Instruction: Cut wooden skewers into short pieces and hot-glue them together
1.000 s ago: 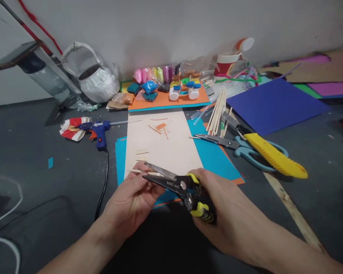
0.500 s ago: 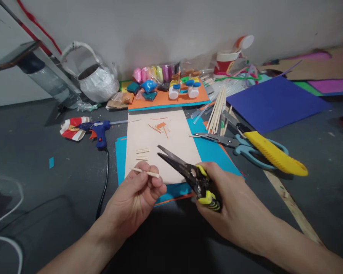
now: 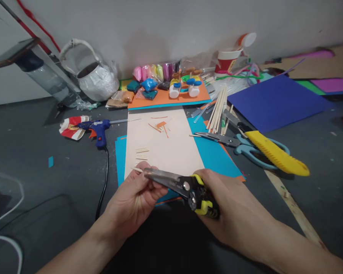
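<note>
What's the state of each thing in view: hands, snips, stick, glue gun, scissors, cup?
Left hand: pinching the stick.
Right hand: gripping the snips.
Snips: blades closed on the stick.
Stick: held level, one end showing.
Glue gun: lying on its side.
Scissors: lying flat, closed.
Cup: upright.

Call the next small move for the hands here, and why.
Probably squeeze the handles to snip. The right hand holds the yellow-handled snips, and their blades already lie across the thin wooden stick pinched in the left hand. Short cut pieces lie on the beige sheet, so another short length looks likely.
</note>
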`<state>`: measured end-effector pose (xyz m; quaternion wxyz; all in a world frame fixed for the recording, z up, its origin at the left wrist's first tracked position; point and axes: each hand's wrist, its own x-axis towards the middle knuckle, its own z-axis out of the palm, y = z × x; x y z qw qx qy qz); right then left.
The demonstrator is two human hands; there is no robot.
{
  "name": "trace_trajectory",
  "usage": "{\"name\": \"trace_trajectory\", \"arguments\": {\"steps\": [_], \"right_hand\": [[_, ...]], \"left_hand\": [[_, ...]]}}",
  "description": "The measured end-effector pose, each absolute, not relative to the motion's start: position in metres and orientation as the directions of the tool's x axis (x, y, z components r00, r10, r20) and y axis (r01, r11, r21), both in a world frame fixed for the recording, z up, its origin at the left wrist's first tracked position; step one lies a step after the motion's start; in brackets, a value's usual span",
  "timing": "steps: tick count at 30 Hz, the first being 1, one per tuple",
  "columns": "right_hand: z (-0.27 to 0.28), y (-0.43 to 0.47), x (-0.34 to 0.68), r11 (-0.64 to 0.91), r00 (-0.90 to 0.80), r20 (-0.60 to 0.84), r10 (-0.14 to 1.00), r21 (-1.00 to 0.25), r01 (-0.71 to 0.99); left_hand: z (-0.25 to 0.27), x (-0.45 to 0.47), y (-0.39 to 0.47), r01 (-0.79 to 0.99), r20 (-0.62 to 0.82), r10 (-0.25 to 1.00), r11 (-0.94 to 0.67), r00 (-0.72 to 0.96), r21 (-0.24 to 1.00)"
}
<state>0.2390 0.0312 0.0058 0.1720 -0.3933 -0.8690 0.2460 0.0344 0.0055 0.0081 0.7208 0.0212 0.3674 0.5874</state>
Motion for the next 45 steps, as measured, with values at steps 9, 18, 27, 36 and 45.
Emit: {"name": "trace_trajectory", "arguments": {"steps": [9,18,27,36,45], "right_hand": [[0.0105,0.0346,0.2371,0.495,-0.587,0.061,0.807,-0.612,0.617],[0.0070,0.0312,0.2398,0.534,-0.631,0.052,0.774,-0.589,0.606],[0.0119,0.0377,0.2371,0.485,-0.579,0.045,0.814,-0.600,0.636],[0.0068,0.0357,0.2378,0.520,-0.620,0.044,0.784,-0.593,0.615],[0.0077,0.0351,0.2376,0.532,-0.626,0.055,0.778,-0.587,0.610]], "left_hand": [[0.0060,0.0304,0.0048,-0.841,-0.408,0.912,0.259,0.050,0.475],[0.0056,0.0323,0.0069,-0.861,-0.372,0.924,0.260,0.089,0.438],[0.0035,0.0292,0.0079,-0.847,-0.349,0.937,0.208,0.029,0.490],[0.0063,0.0325,0.0091,-0.873,-0.418,0.909,0.208,0.006,0.441],[-0.0002,0.0320,0.0076,-0.851,-0.360,0.930,0.248,0.075,0.462]]}}
